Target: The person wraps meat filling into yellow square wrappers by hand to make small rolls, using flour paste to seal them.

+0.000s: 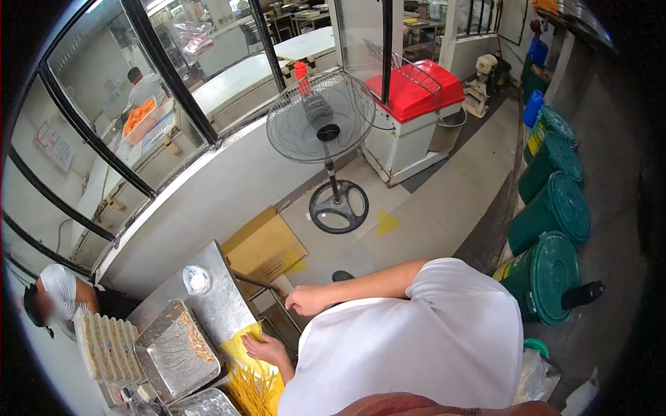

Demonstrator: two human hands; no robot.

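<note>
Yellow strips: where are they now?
The yellow strips lie bottom left of centre in the head view, below the left hand, right of the metal trays.

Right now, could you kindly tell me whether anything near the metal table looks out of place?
Nothing looks seriously wrong. The cardboard box, on the floor beside the metal table, seems mildly odd, as it could trip someone; scraps bunch along one side of the tray.

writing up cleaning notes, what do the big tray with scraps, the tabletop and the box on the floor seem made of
Tray: metal, likely steel or aluminium; grey, with shiny streaks and smears.
Tabletop: probably sheet metal, judging by its silvery-grey sheen.
Box: cardboard, going by its matte brown panels; whether corrugated, I cannot tell.
</note>
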